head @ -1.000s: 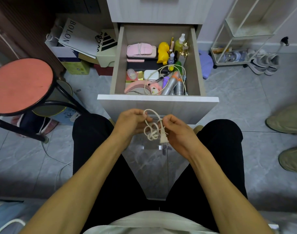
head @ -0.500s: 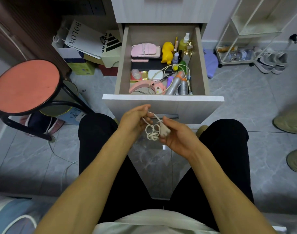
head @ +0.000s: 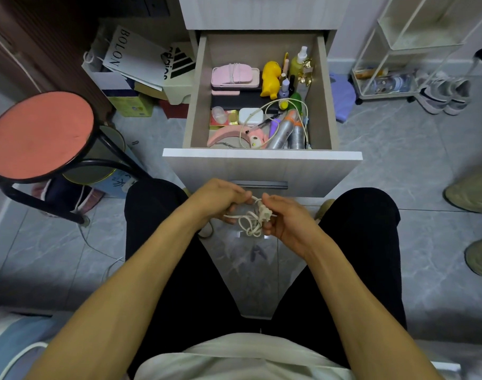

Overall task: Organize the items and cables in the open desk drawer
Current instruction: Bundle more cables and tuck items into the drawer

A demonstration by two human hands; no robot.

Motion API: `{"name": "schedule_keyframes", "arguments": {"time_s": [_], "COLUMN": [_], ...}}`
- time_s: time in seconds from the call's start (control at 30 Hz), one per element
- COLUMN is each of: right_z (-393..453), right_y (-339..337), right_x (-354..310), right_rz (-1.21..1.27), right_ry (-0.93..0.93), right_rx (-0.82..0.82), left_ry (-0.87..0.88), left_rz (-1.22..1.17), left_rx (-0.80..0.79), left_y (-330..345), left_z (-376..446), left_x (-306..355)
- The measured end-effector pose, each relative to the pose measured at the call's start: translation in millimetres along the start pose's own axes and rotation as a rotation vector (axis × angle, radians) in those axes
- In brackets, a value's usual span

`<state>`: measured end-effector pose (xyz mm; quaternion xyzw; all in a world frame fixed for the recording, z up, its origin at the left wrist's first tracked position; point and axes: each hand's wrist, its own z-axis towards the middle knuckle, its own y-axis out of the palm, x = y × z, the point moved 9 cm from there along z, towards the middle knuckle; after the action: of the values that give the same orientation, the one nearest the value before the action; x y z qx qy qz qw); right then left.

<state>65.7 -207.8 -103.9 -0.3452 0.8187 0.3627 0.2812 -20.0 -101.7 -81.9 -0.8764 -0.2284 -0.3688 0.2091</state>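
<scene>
Your fingertips are mostly hidden behind the bundle, so exactly how the white power cable [head: 252, 219] is looped is hard to make out. Your left hand [head: 220, 200] curls round its strands and your right hand [head: 285, 218] pinches it by the plug, both at the centre of the frame, just below the drawer front.

The open drawer [head: 197, 105] at upper centre holds a pink case [head: 235, 75] wrapped with cord, a yellow duck toy [head: 271, 79], a spray bottle [head: 299, 61], a white charger box [head: 251, 116], two silver cans [head: 288, 131] and a second pale cable [head: 286, 104] looped over them. The items under the cans are too crowded to identify.

A red-topped stool [head: 39, 133] stands at left.
</scene>
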Motion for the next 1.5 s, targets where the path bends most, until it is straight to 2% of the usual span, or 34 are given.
{"name": "schedule_keyframes", "arguments": {"time_s": [0.17, 0.27, 0.37, 0.43, 0.53, 0.67, 0.77, 0.93, 1.07, 1.3, 1.4, 1.5], "right_z": [-1, -4, -7, -11, -14, -9, -7, -12, -17, -27, -27, -25], "right_y": [4, -2, -17, -29, -43, -46, -38, -28, -23, -20, -19, -25], "right_x": [3, 4, -12, -25, -30, -16, -13, -15, -21, -28, -26, -19], "right_rz": [-0.033, -0.048, -0.108, -0.238, -0.283, -0.089, 0.008, 0.071, 0.019, -0.177, -0.163, -0.160], "right_ry": [0.016, -0.009, -0.135, -0.232, -0.266, -0.189, -0.166, -0.181, -0.239, -0.406, -0.402, -0.330], "right_rx": [0.005, 0.072, 0.212, 0.331, 0.435, 0.387, 0.313, 0.261, 0.257, 0.276, 0.274, 0.348], "left_ry": [-0.090, -0.077, -0.077, -0.113, -0.138, -0.099, -0.058, 0.090, 0.085, 0.043, 0.019, 0.052], "left_rz": [-0.228, -0.282, -0.358, -0.471, -0.609, -0.487, -0.443, -0.396, -0.435, -0.485, -0.438, -0.409], "left_rx": [0.314, 0.395, 0.385, 0.394, 0.435, 0.319, 0.299, 0.173, 0.068, 0.124, 0.194, 0.250], "left_y": [-11, -11, -5, -7, -18, -13, -12, 1, 16, 23, 20, 19], "left_z": [3, 4, 4, 2, 2, 2, -3, -10, -14, -12, -10, -14], "left_x": [-25, -28, -26, -29, -36, -33, -33, -20, -19, -19, -22, -19]}}
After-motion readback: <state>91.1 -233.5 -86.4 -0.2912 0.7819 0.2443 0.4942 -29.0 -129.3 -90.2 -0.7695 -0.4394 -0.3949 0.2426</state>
